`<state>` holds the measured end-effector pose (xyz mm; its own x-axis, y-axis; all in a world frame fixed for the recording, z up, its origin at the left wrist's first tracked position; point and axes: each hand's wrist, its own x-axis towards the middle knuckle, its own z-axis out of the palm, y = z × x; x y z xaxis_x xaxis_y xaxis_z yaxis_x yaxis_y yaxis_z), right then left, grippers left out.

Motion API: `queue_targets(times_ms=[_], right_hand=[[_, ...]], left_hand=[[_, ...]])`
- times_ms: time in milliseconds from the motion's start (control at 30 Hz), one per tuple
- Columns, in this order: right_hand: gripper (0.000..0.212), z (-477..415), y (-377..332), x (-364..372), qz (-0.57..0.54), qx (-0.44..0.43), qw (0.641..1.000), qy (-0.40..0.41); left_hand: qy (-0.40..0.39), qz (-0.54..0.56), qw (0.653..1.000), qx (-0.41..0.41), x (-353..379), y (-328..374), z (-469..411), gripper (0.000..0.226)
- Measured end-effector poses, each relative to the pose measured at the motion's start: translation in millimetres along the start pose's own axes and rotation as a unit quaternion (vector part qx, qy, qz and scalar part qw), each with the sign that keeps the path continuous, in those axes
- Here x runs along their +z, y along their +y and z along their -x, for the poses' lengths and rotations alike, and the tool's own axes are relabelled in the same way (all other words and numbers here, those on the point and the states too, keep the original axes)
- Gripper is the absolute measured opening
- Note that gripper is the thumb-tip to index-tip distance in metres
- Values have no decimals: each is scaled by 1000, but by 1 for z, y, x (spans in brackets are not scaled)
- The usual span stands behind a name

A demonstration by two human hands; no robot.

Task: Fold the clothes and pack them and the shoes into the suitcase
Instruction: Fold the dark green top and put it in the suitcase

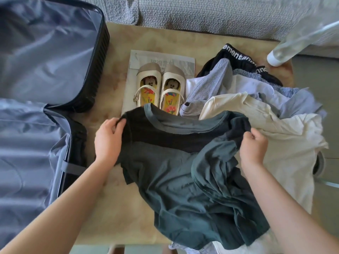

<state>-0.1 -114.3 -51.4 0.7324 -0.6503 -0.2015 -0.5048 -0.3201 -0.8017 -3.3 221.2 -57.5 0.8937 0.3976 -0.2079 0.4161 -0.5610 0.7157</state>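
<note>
Dark teal tee [174, 171] sits crumpled on the desk [113, 217], just right of the open suitcase [100, 61]. Left hand [108, 136] and right hand [254, 145] each pinch a shoulder, fingers curled. Looks soft, light and floppy, so the shoulders seem the right grip.

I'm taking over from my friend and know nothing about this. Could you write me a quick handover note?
Left hand and right hand each grip a shoulder of the dark teal T-shirt.
Open black suitcase with grey-blue lining lies at left, nothing packed in view.
Cream strap shoes stand behind the shirt; a loose pile of white, blue and black clothes lies at right.
Nothing folded or packed yet: all remains.
</note>
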Motion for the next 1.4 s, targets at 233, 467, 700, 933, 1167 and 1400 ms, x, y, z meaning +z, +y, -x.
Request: queue_targets(times_ms=[233,467,700,933,1167,1400], right_hand=[[22,-34,-9,1,-18,13,1000,11],[35,-56,-33,8,-44,28,999,-7],[32,-103,-52,24,93,-113,986,-77],[54,-55,-6,22,205,-165,962,-76],[94,86,62,-25,279,-131,946,-104],[110,143,93,-39,297,-127,939,-116]], left_hand=[[53,32,998,-23,-10,8,-21,22],[75,4,997,-20,-10,10,-41,27],[98,-45,994,7,-11,25,-87,29],[10,-72,997,25,18,14,-16,40],[-174,6,966,-191,54,-24,151,61],[-165,103,901,-388,67,-24,191,58]])
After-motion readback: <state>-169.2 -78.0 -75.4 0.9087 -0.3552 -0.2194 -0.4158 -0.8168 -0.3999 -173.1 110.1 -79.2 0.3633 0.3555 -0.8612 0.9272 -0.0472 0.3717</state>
